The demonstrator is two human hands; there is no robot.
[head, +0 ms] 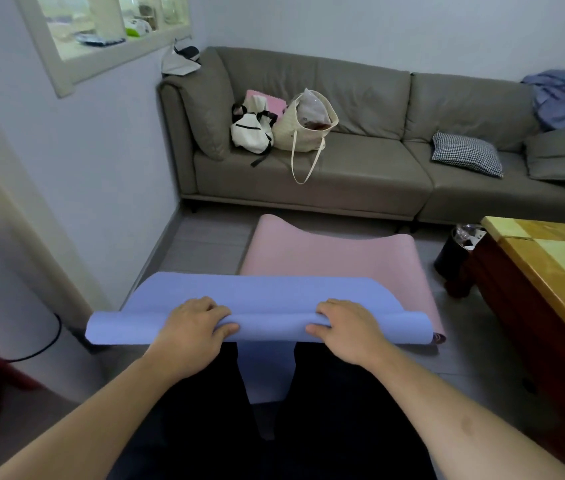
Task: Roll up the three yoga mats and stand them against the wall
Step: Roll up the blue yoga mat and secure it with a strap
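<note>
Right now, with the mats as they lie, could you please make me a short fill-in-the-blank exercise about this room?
1. Both hands, left hand and right hand, hold the ____ mat.
2. Under it lies a ____ mat.
3. The two bags, tote and backpack, stand on the ____.
4. The checked cushion lies to the ____ of the tote.

Missing words: blue; pink; sofa; right

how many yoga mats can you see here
2: a blue foam yoga mat being rolled under both hands, and a pink foam yoga mat lying beneath and beyond it. A third may be hidden.
</note>
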